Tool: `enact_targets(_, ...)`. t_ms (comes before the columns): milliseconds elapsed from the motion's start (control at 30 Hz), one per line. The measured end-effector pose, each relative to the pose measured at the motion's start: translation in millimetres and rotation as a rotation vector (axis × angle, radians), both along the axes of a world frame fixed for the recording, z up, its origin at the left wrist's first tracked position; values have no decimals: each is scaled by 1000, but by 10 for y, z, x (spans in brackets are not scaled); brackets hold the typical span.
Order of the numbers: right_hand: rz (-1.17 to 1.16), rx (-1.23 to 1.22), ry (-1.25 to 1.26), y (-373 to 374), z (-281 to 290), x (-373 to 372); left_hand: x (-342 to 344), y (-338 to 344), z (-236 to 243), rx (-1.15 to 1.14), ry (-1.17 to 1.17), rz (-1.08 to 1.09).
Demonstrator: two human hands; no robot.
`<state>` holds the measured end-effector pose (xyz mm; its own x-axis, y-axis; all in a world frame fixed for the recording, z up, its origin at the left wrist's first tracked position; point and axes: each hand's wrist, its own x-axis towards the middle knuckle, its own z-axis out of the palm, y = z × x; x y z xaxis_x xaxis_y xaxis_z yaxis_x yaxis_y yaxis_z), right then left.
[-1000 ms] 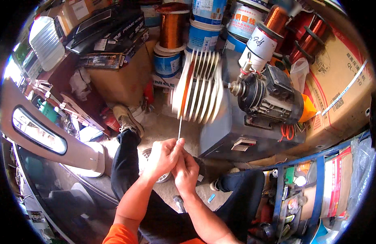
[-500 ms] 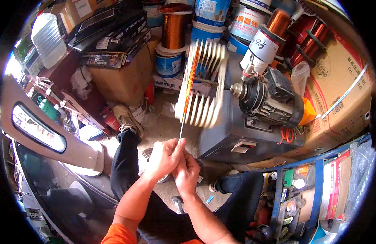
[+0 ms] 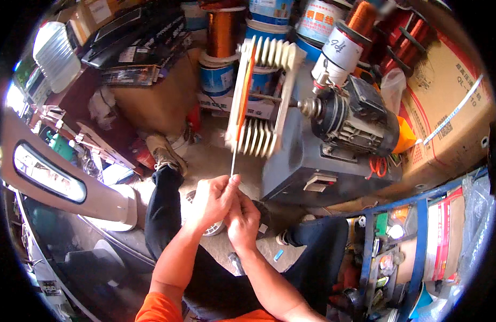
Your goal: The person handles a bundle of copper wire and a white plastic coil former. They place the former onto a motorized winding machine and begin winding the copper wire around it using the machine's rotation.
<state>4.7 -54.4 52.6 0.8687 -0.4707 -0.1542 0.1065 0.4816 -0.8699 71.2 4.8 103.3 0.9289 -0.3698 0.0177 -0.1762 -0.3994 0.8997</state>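
Note:
My left hand point(image 3: 209, 199) and my right hand point(image 3: 242, 219) are closed together, thumbs near each other, pinching a thin pale strand of wire point(image 3: 234, 161). Taut, the strand runs up to a white slotted coil-winding former point(image 3: 255, 140). Orange-copper wire point(image 3: 244, 99) lies in the left-hand slots of that former. A shaft joins the former to a dark electric motor point(image 3: 352, 121) on its right. How the wire passes between my fingers is hidden.
The motor sits on a grey box-like base point(image 3: 291, 166) with a switch. Behind stand copper wire spools point(image 3: 224, 35) and blue-white buckets point(image 3: 215, 79). A blue-framed rack point(image 3: 419, 236) of small parts is at right; a beige curved arm point(image 3: 97, 204) is at left.
The former's slats, smeared by motion before, now look sharper and sit at a slightly different angle. My hands keep their grip on the wire. The whole view has shifted slightly.

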Motion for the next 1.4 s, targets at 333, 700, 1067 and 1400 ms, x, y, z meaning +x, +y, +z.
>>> enact_targets(333, -7, -49, -9, -3, -109, 11, 13, -13, -57, -23, -1, 3)
enact_targets(700, -29, -26, -8, 0, -127, 16, -5, -22, -36, 4, -23, 22)
enact_targets(1067, -4, 3, -21, -18, -149, 3, -15, -27, -7, 14, -64, 29)
enact_targets(1400, 12, -41, -8, -7, -96, -4, 8, -8, -54, -3, -1, 2)
